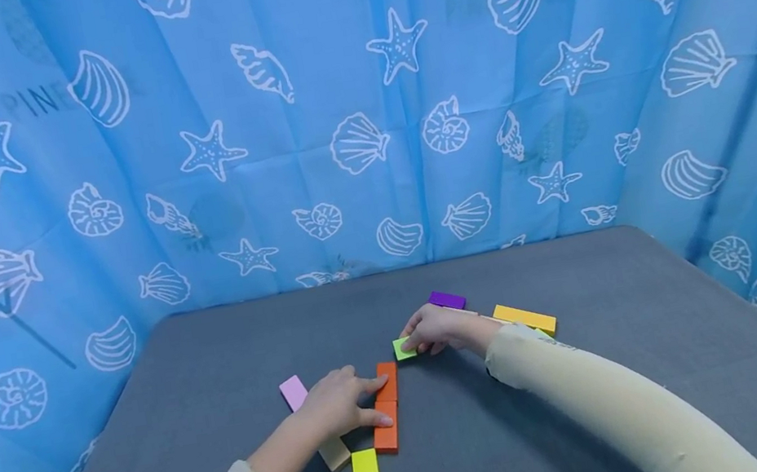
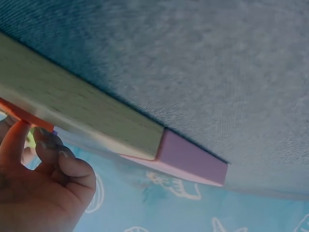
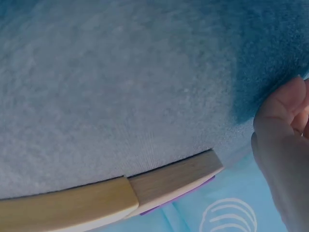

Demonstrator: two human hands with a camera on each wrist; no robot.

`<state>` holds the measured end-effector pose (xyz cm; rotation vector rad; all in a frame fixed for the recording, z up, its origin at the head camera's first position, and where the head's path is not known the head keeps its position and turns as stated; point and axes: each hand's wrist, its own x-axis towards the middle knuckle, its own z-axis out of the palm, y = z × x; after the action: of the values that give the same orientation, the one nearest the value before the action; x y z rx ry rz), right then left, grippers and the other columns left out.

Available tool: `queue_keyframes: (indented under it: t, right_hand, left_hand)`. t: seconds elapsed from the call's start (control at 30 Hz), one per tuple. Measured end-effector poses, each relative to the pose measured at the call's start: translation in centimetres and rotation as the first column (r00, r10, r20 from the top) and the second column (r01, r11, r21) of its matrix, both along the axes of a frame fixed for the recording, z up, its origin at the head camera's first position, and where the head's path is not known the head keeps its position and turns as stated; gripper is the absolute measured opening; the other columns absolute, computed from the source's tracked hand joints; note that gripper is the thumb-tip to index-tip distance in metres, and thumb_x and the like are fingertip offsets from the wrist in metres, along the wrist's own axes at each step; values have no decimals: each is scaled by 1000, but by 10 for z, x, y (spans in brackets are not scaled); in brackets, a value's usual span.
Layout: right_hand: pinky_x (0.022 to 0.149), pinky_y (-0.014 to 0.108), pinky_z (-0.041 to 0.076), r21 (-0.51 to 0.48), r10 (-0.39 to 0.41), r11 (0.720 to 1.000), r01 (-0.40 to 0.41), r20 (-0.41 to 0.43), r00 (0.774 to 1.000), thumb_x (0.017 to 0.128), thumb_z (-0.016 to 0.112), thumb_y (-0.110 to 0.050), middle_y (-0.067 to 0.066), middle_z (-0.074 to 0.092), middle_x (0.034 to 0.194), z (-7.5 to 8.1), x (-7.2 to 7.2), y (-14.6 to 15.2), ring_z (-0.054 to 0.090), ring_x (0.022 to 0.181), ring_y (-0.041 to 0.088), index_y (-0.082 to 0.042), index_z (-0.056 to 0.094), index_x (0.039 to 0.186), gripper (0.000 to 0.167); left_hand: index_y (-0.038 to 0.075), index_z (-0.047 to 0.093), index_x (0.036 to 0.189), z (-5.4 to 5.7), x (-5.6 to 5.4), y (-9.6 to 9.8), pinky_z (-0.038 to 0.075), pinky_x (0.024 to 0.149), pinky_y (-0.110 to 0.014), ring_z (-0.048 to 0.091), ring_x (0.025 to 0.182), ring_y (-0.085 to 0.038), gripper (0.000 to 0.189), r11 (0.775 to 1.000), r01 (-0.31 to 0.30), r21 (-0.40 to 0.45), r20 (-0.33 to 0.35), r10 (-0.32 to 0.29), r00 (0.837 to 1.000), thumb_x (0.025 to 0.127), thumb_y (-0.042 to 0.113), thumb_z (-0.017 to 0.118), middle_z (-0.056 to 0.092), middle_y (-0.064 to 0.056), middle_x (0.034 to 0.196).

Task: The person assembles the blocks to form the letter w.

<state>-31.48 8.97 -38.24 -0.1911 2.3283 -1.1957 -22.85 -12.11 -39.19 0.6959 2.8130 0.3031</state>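
Note:
My right hand [image 1: 433, 327] pinches a light green block [image 1: 401, 352] near the middle of the grey table; the block lies outside the right wrist view. To its lower left, my left hand [image 1: 334, 402] rests its index finger and thumb on two orange blocks [image 1: 386, 435] standing end to end. Under the left forearm run a pink block [image 1: 293, 392] and a natural wood block [image 2: 91, 99], joined end to end and partly hidden in the head view. A yellow-green block [image 1: 365, 467] sits by the near ends of the wood and orange blocks.
Behind the right wrist are a purple block [image 1: 448, 300], a yellow-orange block [image 1: 525, 319] and a wood block [image 3: 176, 176]. Another green piece [image 1: 545, 335] is mostly hidden by the right sleeve. A blue shell-print curtain [image 1: 358, 107] borders the table's back and sides.

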Motion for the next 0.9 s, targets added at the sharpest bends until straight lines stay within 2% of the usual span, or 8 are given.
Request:
queue_keyframes:
  t: [0.17,0.33,0.57,0.9]
  right_hand:
    - [65,27,45,21,1,1000,-1,-6,1000,90,69,-12,2,59,82,-2,1,-3,51,73,14,-4,71,103,16]
    - [64,26,42,50,15,999,-14,-30,999,91,68,-11,2,59,87,-5,2,-6,49,78,16,-4,71,103,15]
    - [72,29,44,56,33,998,-31,-29,999,91,68,-10,2,63,96,-5,1,-11,53,86,15,-5,71,105,15]
    - [80,34,46,56,22,998,-21,-22,1000,92,68,-11,3,62,97,-4,0,-10,53,88,17,-5,71,102,13]
  left_hand:
    - [25,59,137,0,-1,2,35,62,-30,44,74,-17,67,1000,-5,-14,1,5,1000,78,55,73,49,-1,84]
    - [26,58,137,-1,-1,1,39,64,-31,46,77,-18,67,1000,-6,-9,5,6,1000,78,55,73,53,-4,89]
    - [26,58,137,-3,-1,-3,45,71,-35,50,85,-19,68,1000,-11,15,10,10,1000,78,56,74,59,-7,99]
    - [25,59,137,-4,-2,-3,44,69,-35,49,83,-19,68,1000,3,28,8,-3,1000,78,56,73,59,-7,98]
